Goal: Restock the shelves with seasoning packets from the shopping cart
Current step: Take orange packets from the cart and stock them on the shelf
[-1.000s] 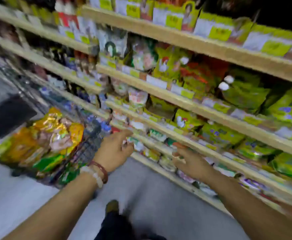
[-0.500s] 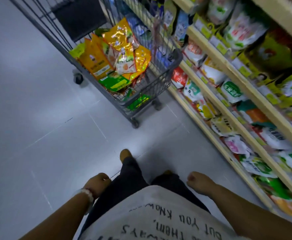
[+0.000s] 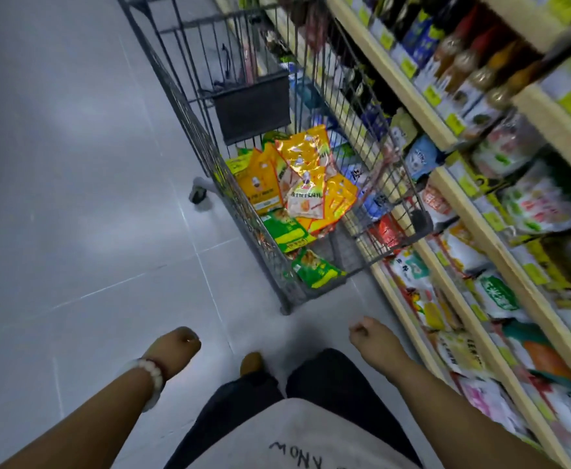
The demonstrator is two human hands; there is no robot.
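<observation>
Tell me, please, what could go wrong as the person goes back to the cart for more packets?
The seasoning packets lie in a loose, slippery-looking heap, so grabbing one could drag others out of place. The shopping cart stands on wheels close beside the shelves, so leaning on it might roll it or knock goods.

The head camera is looking steeply down at the floor (image 3: 74, 198). It is facing a cart (image 3: 311, 292) ahead, shelves (image 3: 460, 204) running along the right.
</observation>
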